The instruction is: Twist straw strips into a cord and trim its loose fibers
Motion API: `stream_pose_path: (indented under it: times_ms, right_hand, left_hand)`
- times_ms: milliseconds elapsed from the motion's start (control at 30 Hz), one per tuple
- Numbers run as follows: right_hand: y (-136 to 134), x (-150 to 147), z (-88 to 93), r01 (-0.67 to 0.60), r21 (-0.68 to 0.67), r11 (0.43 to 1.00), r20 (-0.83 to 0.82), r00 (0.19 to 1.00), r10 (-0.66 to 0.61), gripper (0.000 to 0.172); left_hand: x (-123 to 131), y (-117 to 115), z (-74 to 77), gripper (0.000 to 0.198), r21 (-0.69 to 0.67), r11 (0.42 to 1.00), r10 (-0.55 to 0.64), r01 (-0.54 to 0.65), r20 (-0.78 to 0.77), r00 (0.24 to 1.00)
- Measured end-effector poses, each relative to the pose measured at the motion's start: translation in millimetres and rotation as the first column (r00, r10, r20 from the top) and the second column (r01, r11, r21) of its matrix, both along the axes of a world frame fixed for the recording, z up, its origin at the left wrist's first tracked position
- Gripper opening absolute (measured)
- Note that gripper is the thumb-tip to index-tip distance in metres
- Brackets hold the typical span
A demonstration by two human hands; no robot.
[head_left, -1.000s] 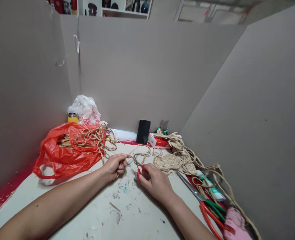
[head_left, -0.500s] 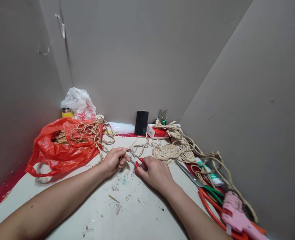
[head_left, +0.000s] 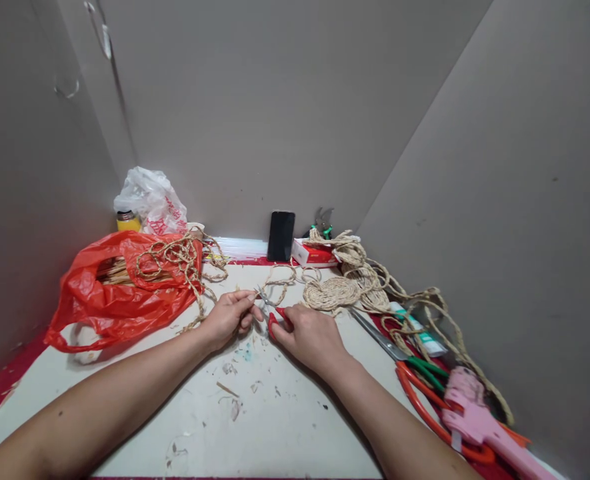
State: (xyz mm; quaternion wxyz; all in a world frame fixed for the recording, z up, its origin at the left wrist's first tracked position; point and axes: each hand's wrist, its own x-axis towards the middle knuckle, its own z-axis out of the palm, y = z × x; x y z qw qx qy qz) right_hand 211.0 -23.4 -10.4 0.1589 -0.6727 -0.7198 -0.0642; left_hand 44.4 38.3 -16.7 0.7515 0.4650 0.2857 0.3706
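Observation:
Small red-handled scissors [head_left: 276, 319] are in my right hand [head_left: 311, 337], fingers closed around the handles. Their blades point up and left, slightly parted, close to the fingertips of my left hand [head_left: 231, 320]. My left hand pinches a braided straw cord [head_left: 285, 283] near the blade tips; the part inside the fingers is mostly hidden. The cord loops on the table behind the blades. Right of it lies a flat coiled oval of braided cord [head_left: 332, 294].
A red plastic bag [head_left: 125, 313] with straw and tangled cord lies left. A phone [head_left: 281, 236] leans on the back wall, beside a red-and-white box [head_left: 315, 253]. Large scissors [head_left: 382, 341] and a pink glue gun [head_left: 475, 417] lie right. Scraps litter the white board [head_left: 275, 440].
The scissor blades have parted a little at my left fingertips. Both hands stay in nearly the same place, and the whole view has shifted slightly.

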Motion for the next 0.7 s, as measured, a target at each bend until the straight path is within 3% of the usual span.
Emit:
stream_pose_path:
  times_ms: [533, 700]
  right_hand:
    - [-1.1, 3.2, 3.9, -0.015, -0.049, 0.999, -0.057, 0.998, 0.013, 0.033]
    - [-2.5, -0.2, 5.6, -0.034, -0.070, 0.997, -0.068, 0.997, 0.029, 0.026]
  left_hand:
    - [-2.6, 2.8, 4.4, 0.029, -0.048, 0.999, 0.026, -0.024, 0.031, 0.999]
    - [-3.5, 6.2, 5.6, 0.022, -0.065, 0.995, 0.078, -0.074, 0.049, 0.996]
